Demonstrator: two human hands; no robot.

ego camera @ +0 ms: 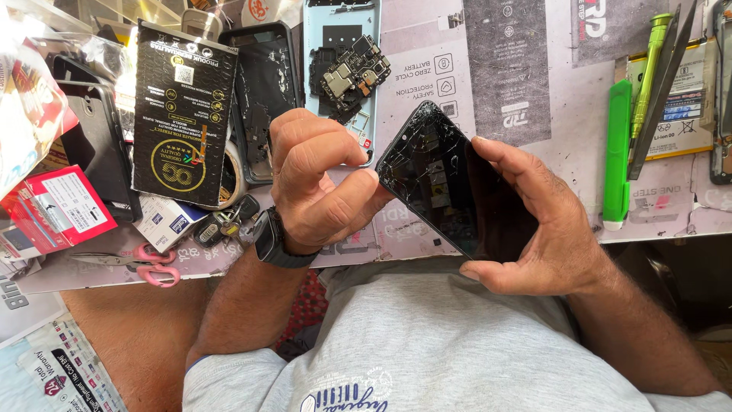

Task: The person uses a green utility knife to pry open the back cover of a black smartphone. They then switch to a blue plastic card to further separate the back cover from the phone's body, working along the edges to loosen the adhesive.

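Note:
A black phone screen with badly cracked glass [438, 179] is held tilted above the front edge of the workbench. My right hand [545, 229] cradles it from the right, fingers along its upper edge and thumb under its lower end. My left hand [316, 179], with a black watch on the wrist, is curled at the screen's left corner, thumb tip pressed against that edge.
Behind the hands lie an opened light-blue phone body with a circuit board [347, 69], a black phone frame [263, 91], a black box [181, 114], a tape roll, keys and pink scissors [149, 263]. Green tools [619, 152] and a battery [682, 99] lie at the right.

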